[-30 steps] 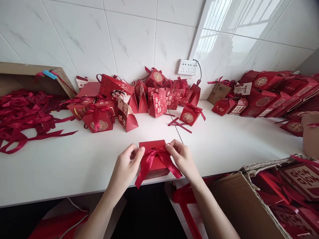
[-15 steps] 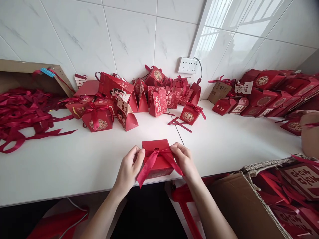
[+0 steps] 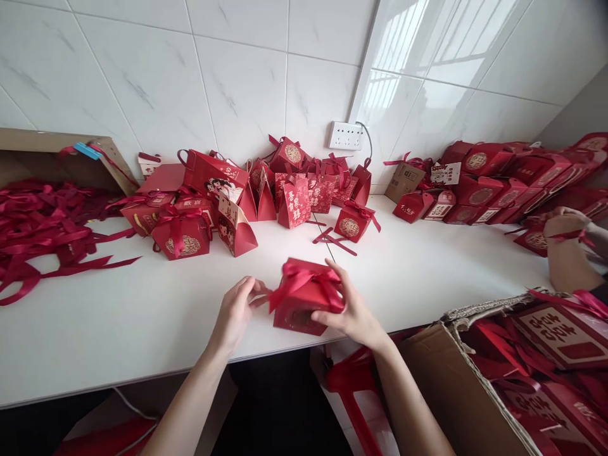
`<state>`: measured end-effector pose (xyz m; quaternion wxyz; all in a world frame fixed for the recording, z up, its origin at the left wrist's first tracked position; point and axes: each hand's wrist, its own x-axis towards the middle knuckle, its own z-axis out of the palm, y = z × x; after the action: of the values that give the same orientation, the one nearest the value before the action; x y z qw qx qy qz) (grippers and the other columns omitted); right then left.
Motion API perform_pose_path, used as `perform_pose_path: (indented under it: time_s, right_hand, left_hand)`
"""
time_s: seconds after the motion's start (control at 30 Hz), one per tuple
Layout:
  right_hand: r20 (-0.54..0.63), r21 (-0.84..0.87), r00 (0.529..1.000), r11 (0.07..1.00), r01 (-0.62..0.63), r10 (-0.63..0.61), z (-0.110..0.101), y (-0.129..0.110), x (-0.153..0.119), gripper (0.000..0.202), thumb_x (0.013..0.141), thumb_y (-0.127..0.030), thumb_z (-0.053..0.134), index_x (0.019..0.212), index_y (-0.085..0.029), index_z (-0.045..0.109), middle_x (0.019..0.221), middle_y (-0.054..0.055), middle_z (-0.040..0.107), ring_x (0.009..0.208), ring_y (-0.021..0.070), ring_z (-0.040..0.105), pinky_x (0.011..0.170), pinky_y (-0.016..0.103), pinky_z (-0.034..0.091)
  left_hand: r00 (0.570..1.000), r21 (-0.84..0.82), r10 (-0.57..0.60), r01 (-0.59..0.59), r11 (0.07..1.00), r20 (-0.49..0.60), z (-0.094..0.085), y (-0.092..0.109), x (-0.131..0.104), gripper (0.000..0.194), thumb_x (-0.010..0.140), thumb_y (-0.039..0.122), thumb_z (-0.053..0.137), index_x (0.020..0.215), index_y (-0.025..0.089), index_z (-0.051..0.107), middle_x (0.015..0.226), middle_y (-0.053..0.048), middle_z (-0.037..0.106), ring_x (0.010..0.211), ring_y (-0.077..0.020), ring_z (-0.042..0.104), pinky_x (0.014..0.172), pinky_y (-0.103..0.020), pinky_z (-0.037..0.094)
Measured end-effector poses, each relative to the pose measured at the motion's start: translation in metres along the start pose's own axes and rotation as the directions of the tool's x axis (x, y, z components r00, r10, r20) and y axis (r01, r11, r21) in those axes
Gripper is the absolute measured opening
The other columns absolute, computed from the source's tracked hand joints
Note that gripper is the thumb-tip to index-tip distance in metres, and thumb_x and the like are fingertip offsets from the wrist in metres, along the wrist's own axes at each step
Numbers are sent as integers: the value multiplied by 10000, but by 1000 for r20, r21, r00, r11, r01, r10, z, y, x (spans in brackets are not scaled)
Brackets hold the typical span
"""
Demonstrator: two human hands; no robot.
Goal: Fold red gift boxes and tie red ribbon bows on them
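Observation:
A small red gift box (image 3: 300, 310) with a crimson ribbon bow (image 3: 304, 278) on top is tilted over the front part of the white table. My right hand (image 3: 354, 310) grips its right side, thumb on the front face and fingers behind. To the left of the box is my left hand (image 3: 235, 313), its fingers apart and slightly blurred. The fingertips are close to the ribbon's left tail; whether they touch it is unclear. Behind the box, a finished-looking red box (image 3: 354, 221) with a gold emblem stands beside loose ribbon strips (image 3: 335, 240).
Loose crimson ribbons (image 3: 42, 215) spill from a cardboard box (image 3: 118, 161) at left. Several red gift boxes (image 3: 237, 231) stand along the tiled wall, and more are stacked (image 3: 494, 183) at right. An open carton (image 3: 441, 373) stands front right. Another person's hand (image 3: 565, 221) handles ribbon at far right.
The gift box has turned and tilted, showing more of its front. My left hand has let go of its side; my right hand has shifted to grip the right side. The view has moved slightly.

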<state>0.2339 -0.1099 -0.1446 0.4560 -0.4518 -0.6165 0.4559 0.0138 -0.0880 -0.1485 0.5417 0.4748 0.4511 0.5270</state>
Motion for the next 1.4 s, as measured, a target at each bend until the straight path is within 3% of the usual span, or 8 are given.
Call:
perform_pose_path:
  time_s: [0.1,0.2,0.47,0.63,0.77,1.0,1.2,1.4]
  right_hand:
    - [-252,454,959,891,-2,131,-4,-1,-8,684,738,-539,642,1314,-281,378,1275,90,517,1174,277,512,973,481,444]
    - [-184,757,944,653,-41,273,-14,-8,-20,584,797,-637,467,1230,-246,469,1205,97,564,1156,269,531,933,462,493]
    - [-93,763,962,640,-97,258,-24,-32,-58,574,799,-652,408,1162,-219,510,1165,101,576,1136,239,543,909,377,518]
    - [-653,34,757,997,73,-33,-17,-27,-91,660,719,-543,635,1258,-242,402,1243,124,494,1150,313,510,915,499,489]
    - [-586,-724,608,682,-98,-535,-20,-31,-130,854,682,-308,740,1379,-295,247,1345,128,342,1275,331,380,981,546,425]
    - [-533,-834,608,488,-258,-589,-26,-59,-194,906,722,-243,704,1432,-298,143,1383,141,315,1306,327,355,987,520,443]
    - [-538,-839,532,352,-415,-654,-31,-73,-237,847,766,-267,680,1427,-308,151,1398,149,293,1287,332,384,945,521,483]
    - [-538,-818,485,287,-500,-689,-36,-82,-269,829,784,-244,658,1425,-336,141,1410,137,286,1309,337,354,945,549,475]
  left_hand:
    - [999,112,14,-10,994,-39,6,-13,-2,295,792,445,502,649,187,485,735,-22,540,806,-197,573,807,-355,495]
    - [995,394,26,-64,917,100,21,-20,-6,282,816,449,468,703,197,527,764,-32,594,835,-217,587,795,-348,485]
    - [898,699,216,-435,567,384,42,-34,-13,204,845,340,428,751,221,565,781,-40,650,760,-222,598,787,-377,467]
    - [927,663,200,-368,652,318,42,-33,-7,275,843,439,434,806,216,591,871,-51,673,859,-246,618,803,-379,475]
    - [933,480,180,-317,818,311,75,-6,-9,373,867,511,377,926,210,589,1009,-74,661,987,-254,600,837,-365,473]
    - [518,71,183,-433,899,836,151,50,-54,361,844,441,459,1115,224,559,1151,-71,615,1081,-250,565,890,-348,469]
    - [468,-179,128,66,982,875,184,49,-59,577,823,585,226,1037,169,564,1025,-114,648,951,-276,624,795,-414,525]
    - [368,-8,191,-446,895,910,207,67,-83,379,773,473,579,1048,212,601,1066,-60,651,971,-234,613,817,-323,495]
